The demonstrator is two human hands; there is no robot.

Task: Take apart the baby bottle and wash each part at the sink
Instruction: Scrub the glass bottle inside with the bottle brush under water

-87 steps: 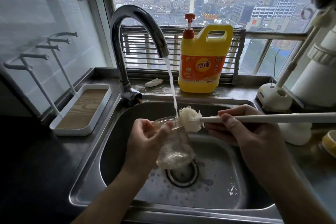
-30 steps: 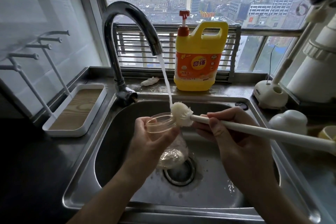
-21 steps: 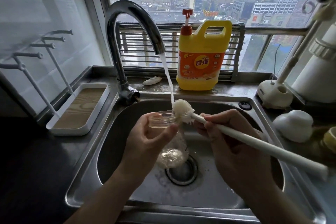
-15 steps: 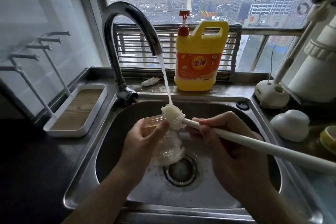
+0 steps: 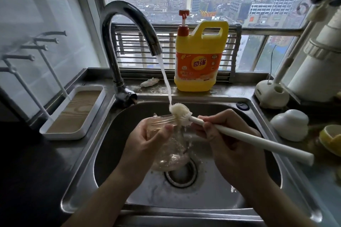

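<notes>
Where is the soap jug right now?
Head view, centre back: the soap jug stands behind the sink, just right of the faucet.

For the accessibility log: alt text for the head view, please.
Over a steel sink, the left hand grips a clear baby bottle while the right hand holds a white bottle brush at its rim under running tap water; a yellow detergent jug stands behind.

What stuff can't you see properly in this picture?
All in the head view:
1. Bottle: the left hand covers one side, and splashing water blurs its inside.
2. Brush: the right hand hides part of its handle.
3. Yellow thing: cut off by the right edge.
4. White scrap behind the tap: too small to name.
</notes>
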